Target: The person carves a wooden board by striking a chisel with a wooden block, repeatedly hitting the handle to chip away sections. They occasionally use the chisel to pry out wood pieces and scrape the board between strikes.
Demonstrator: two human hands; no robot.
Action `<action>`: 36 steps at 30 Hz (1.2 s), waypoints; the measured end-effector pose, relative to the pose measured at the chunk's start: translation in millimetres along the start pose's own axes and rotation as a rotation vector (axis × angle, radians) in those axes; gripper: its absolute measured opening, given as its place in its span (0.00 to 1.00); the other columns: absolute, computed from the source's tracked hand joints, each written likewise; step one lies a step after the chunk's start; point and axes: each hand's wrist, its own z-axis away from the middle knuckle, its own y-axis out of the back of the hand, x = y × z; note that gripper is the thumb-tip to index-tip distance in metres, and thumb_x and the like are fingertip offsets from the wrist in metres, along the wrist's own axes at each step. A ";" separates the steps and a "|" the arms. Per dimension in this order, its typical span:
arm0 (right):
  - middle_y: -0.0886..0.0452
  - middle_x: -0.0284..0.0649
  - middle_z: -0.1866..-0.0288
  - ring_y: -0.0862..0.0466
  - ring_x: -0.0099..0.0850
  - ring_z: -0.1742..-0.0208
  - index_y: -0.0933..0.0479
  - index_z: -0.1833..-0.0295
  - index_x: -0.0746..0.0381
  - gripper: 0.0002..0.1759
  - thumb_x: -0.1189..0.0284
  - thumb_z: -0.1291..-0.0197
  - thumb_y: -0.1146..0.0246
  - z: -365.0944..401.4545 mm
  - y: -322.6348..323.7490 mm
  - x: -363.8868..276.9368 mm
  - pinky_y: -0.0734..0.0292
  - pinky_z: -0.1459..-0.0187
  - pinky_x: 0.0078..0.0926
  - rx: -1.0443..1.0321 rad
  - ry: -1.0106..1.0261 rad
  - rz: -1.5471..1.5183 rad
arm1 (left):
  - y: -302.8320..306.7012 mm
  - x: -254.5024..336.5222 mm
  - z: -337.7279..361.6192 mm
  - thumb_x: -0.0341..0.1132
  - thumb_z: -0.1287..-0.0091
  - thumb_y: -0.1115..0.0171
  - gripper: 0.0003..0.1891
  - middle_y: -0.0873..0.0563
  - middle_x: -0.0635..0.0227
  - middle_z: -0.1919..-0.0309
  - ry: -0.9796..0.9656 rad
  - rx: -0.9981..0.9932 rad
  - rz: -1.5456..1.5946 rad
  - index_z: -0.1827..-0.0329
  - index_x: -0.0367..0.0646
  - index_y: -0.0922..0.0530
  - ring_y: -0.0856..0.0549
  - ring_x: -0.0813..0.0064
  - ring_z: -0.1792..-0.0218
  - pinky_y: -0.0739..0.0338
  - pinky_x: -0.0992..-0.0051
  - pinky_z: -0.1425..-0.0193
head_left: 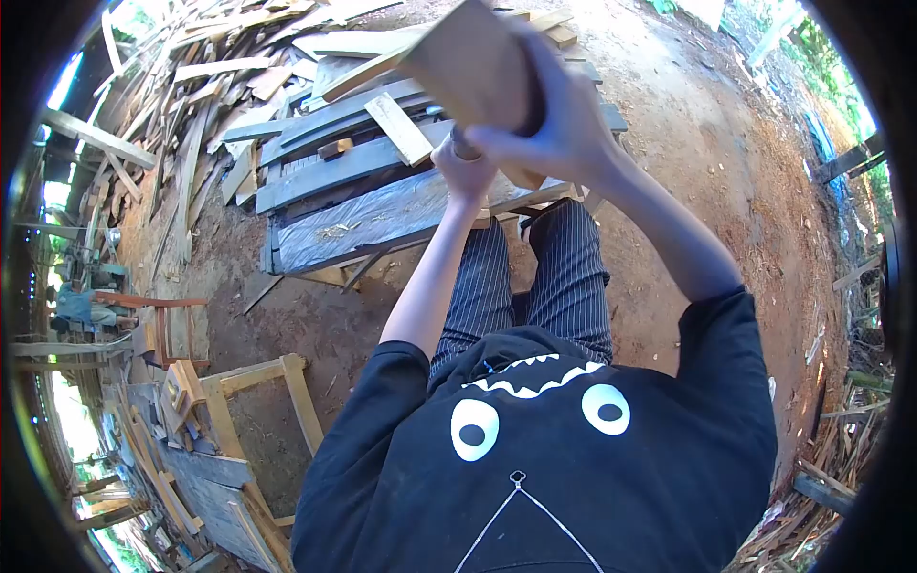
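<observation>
A wooden block (470, 69) is raised in front of me above the workbench, slightly blurred, its broad flat face turned up. My right hand (564, 124) grips its right side, fingers behind it and thumb stretched towards the left hand. Just below the block, my left hand (465, 174) is closed in a fist around something brownish and round-ended, mostly hidden by the fingers. Beneath both hands stands a low slatted workbench (315, 196) of grey planks. On its planks lie a pale short board (398, 128) and a small brown wood piece (334, 149).
A large heap of wood offcuts (205, 105) spreads beyond the bench at the upper left. Wood shavings (336, 230) lie on the bench's near plank. Wooden frames (253, 377) stand at the lower left. Bare dirt ground (688, 143) extends to the right.
</observation>
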 end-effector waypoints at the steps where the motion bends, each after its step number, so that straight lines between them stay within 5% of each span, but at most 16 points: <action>1: 0.18 0.54 0.64 0.14 0.41 0.68 0.41 0.36 0.69 0.52 0.52 0.62 0.28 2.8 0.0 -0.2 0.16 0.65 0.33 0.004 -0.028 -0.077 | -1.1 4.5 -1.4 0.32 0.46 0.35 0.09 0.16 0.64 0.79 -0.040 -0.034 -0.078 0.69 0.35 0.20 0.16 0.74 0.74 0.24 0.74 0.68; 3: 0.18 0.51 0.63 0.14 0.40 0.67 0.41 0.36 0.69 0.50 0.55 0.61 0.28 14.5 -6.4 -2.6 0.17 0.64 0.31 0.010 -0.091 -0.242 | -3.2 11.1 -0.4 0.32 0.46 0.35 0.08 0.16 0.64 0.78 -0.083 -0.059 -0.160 0.69 0.35 0.20 0.16 0.73 0.74 0.24 0.74 0.68; 4: 0.18 0.50 0.64 0.14 0.39 0.68 0.42 0.35 0.69 0.51 0.53 0.62 0.28 21.3 -17.4 -6.6 0.17 0.65 0.30 -0.157 -0.118 0.219 | -1.6 13.7 0.3 0.32 0.46 0.35 0.08 0.16 0.64 0.78 -0.094 -0.066 -0.183 0.69 0.35 0.20 0.16 0.73 0.74 0.23 0.74 0.68; 7: 0.18 0.52 0.64 0.14 0.40 0.68 0.44 0.35 0.69 0.53 0.53 0.62 0.28 15.9 -3.4 -19.4 0.16 0.66 0.30 -0.210 -0.145 0.200 | -1.9 16.4 -0.6 0.32 0.47 0.35 0.08 0.16 0.64 0.78 -0.120 -0.082 -0.208 0.69 0.35 0.20 0.16 0.73 0.74 0.23 0.73 0.68; 11: 0.19 0.57 0.61 0.14 0.45 0.66 0.47 0.33 0.70 0.55 0.52 0.62 0.29 3.9 10.9 -25.8 0.15 0.67 0.31 0.271 0.189 0.057 | -2.7 17.9 2.1 0.32 0.47 0.35 0.08 0.16 0.63 0.78 -0.126 -0.087 -0.213 0.69 0.36 0.20 0.16 0.72 0.74 0.23 0.73 0.68; 12: 0.20 0.59 0.59 0.14 0.46 0.62 0.47 0.32 0.69 0.55 0.53 0.62 0.29 11.9 2.3 -20.1 0.16 0.62 0.34 0.208 0.119 -0.091 | -1.9 18.7 3.1 0.32 0.47 0.35 0.08 0.16 0.63 0.78 -0.126 -0.087 -0.218 0.69 0.36 0.20 0.16 0.72 0.74 0.23 0.73 0.68; 16: 0.20 0.58 0.60 0.15 0.45 0.61 0.45 0.34 0.67 0.52 0.53 0.60 0.29 23.1 -3.4 -19.4 0.17 0.60 0.35 -0.269 -0.242 0.262 | -0.4 21.4 6.6 0.32 0.47 0.35 0.08 0.16 0.63 0.78 -0.135 -0.089 -0.224 0.68 0.36 0.20 0.16 0.71 0.74 0.23 0.73 0.68; 20: 0.20 0.57 0.62 0.15 0.44 0.64 0.44 0.34 0.66 0.52 0.55 0.63 0.28 14.1 1.9 -22.7 0.17 0.62 0.35 0.231 0.113 -0.054 | -1.6 23.9 8.7 0.32 0.47 0.35 0.08 0.16 0.62 0.77 -0.154 -0.106 -0.239 0.68 0.37 0.20 0.15 0.70 0.74 0.23 0.73 0.68; 24: 0.18 0.51 0.60 0.14 0.45 0.65 0.46 0.33 0.64 0.52 0.53 0.60 0.28 45.5 -19.6 -12.4 0.16 0.64 0.36 -0.206 -0.184 0.184 | 0.9 25.3 9.2 0.31 0.48 0.35 0.08 0.16 0.62 0.77 -0.164 -0.128 -0.251 0.68 0.37 0.19 0.15 0.69 0.74 0.22 0.73 0.68; 28: 0.19 0.54 0.66 0.15 0.44 0.71 0.46 0.34 0.70 0.56 0.49 0.60 0.27 22.9 0.8 -21.5 0.17 0.70 0.33 0.226 0.078 0.024 | 0.3 26.0 9.0 0.31 0.48 0.35 0.08 0.16 0.61 0.77 -0.189 -0.157 -0.253 0.68 0.37 0.19 0.15 0.69 0.74 0.22 0.73 0.68; 31: 0.19 0.54 0.64 0.15 0.44 0.70 0.46 0.34 0.70 0.55 0.51 0.61 0.27 33.0 -7.7 -13.0 0.17 0.67 0.34 0.061 0.041 0.013 | -4.3 29.4 14.8 0.31 0.48 0.35 0.08 0.16 0.61 0.77 -0.248 -0.183 -0.287 0.68 0.38 0.19 0.15 0.68 0.74 0.22 0.72 0.68; 32: 0.19 0.54 0.63 0.14 0.45 0.67 0.45 0.34 0.70 0.54 0.53 0.62 0.27 40.8 -10.2 -19.6 0.17 0.64 0.35 -0.256 -0.294 0.165 | -5.3 30.3 17.3 0.31 0.48 0.35 0.08 0.16 0.61 0.77 -0.272 -0.192 -0.303 0.68 0.38 0.19 0.15 0.68 0.74 0.22 0.72 0.68; 36: 0.22 0.59 0.53 0.15 0.43 0.59 0.43 0.34 0.69 0.51 0.58 0.63 0.27 39.5 5.5 -29.2 0.19 0.57 0.34 -0.061 -0.117 0.039 | -4.3 37.8 33.3 0.31 0.48 0.35 0.08 0.16 0.61 0.77 -0.358 -0.219 -0.329 0.67 0.38 0.19 0.15 0.67 0.74 0.22 0.72 0.68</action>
